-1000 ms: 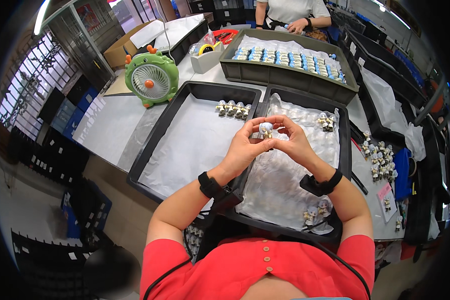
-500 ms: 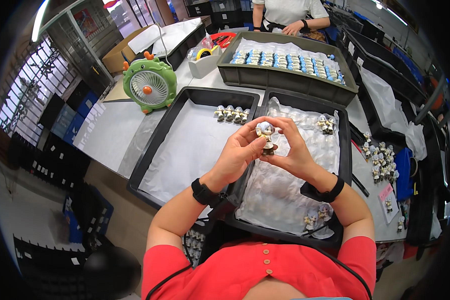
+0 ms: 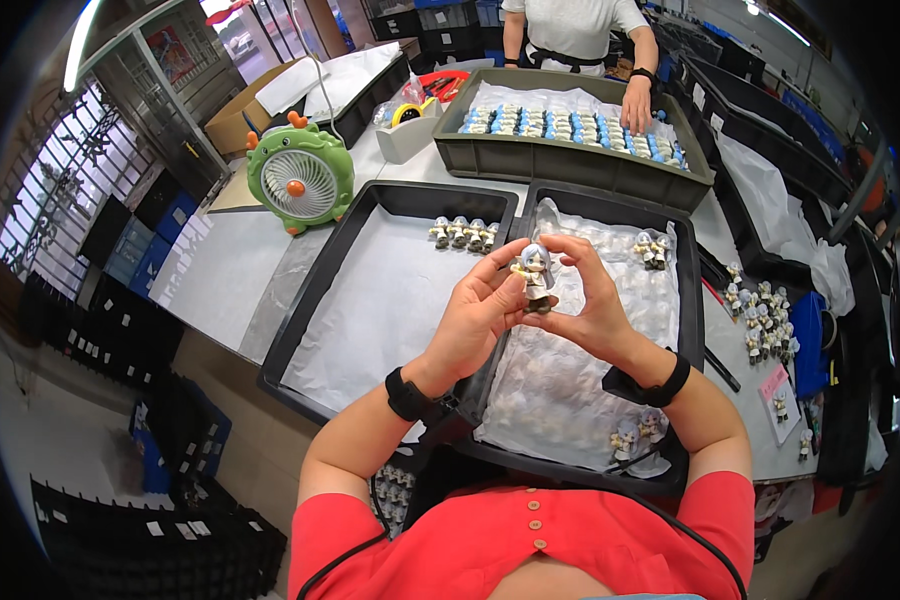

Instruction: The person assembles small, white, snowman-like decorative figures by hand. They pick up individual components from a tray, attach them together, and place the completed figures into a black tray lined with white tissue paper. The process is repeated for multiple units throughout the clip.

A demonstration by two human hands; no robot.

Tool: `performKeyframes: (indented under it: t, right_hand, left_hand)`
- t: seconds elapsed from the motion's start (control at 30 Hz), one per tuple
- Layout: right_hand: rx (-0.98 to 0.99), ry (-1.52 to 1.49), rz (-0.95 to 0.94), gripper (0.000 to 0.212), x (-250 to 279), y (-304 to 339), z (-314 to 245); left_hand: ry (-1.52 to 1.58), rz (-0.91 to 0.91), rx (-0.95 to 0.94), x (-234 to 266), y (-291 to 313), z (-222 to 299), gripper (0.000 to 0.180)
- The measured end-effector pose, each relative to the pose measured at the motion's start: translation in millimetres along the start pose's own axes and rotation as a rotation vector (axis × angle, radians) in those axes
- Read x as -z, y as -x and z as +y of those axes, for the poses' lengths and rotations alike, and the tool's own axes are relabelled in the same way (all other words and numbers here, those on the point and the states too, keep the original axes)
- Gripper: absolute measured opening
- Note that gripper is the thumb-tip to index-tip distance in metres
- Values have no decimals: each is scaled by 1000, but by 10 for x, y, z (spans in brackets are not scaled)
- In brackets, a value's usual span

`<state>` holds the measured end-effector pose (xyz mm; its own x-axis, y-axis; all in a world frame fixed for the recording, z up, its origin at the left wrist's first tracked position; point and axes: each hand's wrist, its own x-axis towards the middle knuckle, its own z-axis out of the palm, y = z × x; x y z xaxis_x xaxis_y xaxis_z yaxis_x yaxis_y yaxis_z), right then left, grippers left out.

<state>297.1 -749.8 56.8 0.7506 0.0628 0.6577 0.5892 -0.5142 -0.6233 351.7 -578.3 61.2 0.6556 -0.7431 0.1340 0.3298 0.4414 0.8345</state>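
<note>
A small figurine with pale hair, white clothing and a dark base stands upright between my hands, above the gap between two black trays. My left hand is closed on its left side, thumb and fingers pinching it. My right hand curves round the other side, index finger by the head and thumb at the base. Below my left hand is the left black tray, lined with white sheet, with several figurines in its far right corner. The right black tray has figurines under a translucent sheet and a few on top.
A green fan stands at the far left beside a tape dispenser. Behind the trays is a grey-green bin of blue-and-white figurines, where a co-worker's hand reaches in. Loose figurines lie on the right near a blue box.
The figurine has turned slightly and sits a little more upright in my fingers. Across the table, the co-worker's hand has moved from the waist into the grey-green bin.
</note>
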Motion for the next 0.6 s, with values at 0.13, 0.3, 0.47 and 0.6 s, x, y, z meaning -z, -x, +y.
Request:
performKeyframes:
  t: [0.13,0.3,0.47,0.6]
  right_hand:
    - [-13,-19,8,79,-11,11,19]
    - [-17,-28,0,79,-2,11,23]
    - [2,-5,25,79,-11,17,29]
    - [42,-2,57,78,-24,15,7]
  left_hand:
    - [10,-2,-5,19,-1,-12,46]
    - [7,10,1,37,-12,-26,46]
    - [24,7,0,16,-6,-15,45]
    - [36,41,6,16,-3,-28,40]
